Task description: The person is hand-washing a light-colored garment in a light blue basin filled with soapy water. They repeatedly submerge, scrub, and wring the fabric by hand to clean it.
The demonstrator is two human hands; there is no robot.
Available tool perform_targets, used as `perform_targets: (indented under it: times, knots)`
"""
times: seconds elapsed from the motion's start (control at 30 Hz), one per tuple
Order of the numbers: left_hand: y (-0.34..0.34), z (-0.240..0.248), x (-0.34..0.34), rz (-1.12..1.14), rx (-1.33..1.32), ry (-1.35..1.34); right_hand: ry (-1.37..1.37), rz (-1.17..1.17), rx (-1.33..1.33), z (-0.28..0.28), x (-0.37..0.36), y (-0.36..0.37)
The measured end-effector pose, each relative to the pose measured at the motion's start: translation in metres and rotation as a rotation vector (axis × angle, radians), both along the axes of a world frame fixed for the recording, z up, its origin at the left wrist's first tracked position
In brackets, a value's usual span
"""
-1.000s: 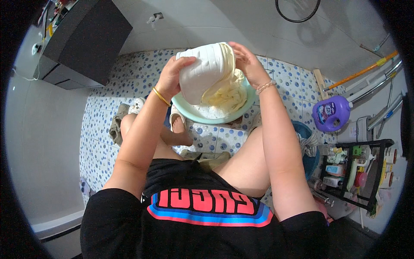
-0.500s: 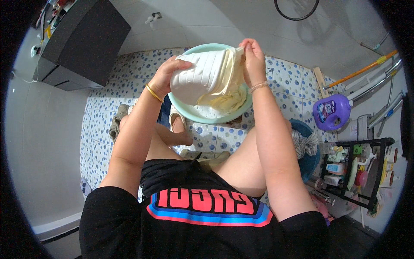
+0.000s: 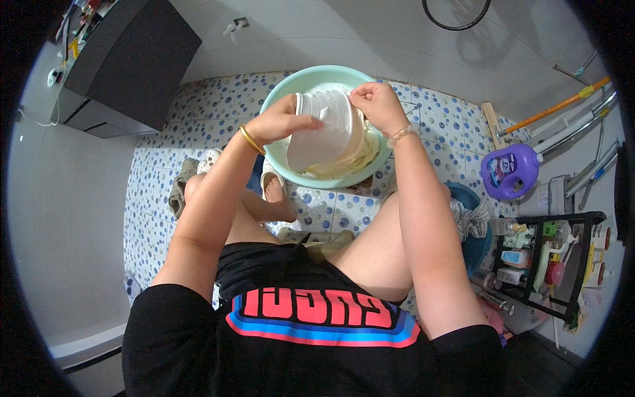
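Observation:
A pale green basin [image 3: 278, 89] on the floor in front of me holds sudsy water. My left hand [image 3: 281, 124] grips the left edge of a white ridged board that looks like a washboard [image 3: 317, 142], tilted over the basin, its thumb across the face. A cream cloth [image 3: 354, 155] hangs along the board's right side and bunches down into the water. At the board's upper right, my right hand [image 3: 377, 102] is closed in a pinch at the cloth's edge; exactly what lies between its fingers is partly hidden.
A blue tub [image 3: 473, 245] with a striped cloth [image 3: 466, 218] stands by my right leg. Farther right are a purple detergent jug [image 3: 509, 171], a black rack [image 3: 562, 264] of bottles, and leaning poles [image 3: 555, 106]. A dark cabinet [image 3: 139, 59] hangs at the upper left.
The board has moved right and lower and is turned more upright. My left hand has shifted right; my right hand has come down and slightly left.

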State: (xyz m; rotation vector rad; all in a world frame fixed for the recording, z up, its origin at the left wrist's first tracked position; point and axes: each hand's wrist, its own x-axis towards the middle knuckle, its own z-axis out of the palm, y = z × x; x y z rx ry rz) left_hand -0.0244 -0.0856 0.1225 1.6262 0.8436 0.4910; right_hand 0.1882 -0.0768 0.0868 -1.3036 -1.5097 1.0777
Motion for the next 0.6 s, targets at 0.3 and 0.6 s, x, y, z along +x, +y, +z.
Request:
perform_targets:
  times: [0.3, 0.6]
  knots:
    - [-0.025, -0.019, 0.029, 0.340, -0.601, -0.528, 0.086, -0.152, 0.225, 0.000, -0.017, -0.006]
    - [-0.022, -0.021, 0.037, 0.414, -0.601, -0.712, -0.244, -0.285, 0.400, -0.005, -0.040, -0.018]
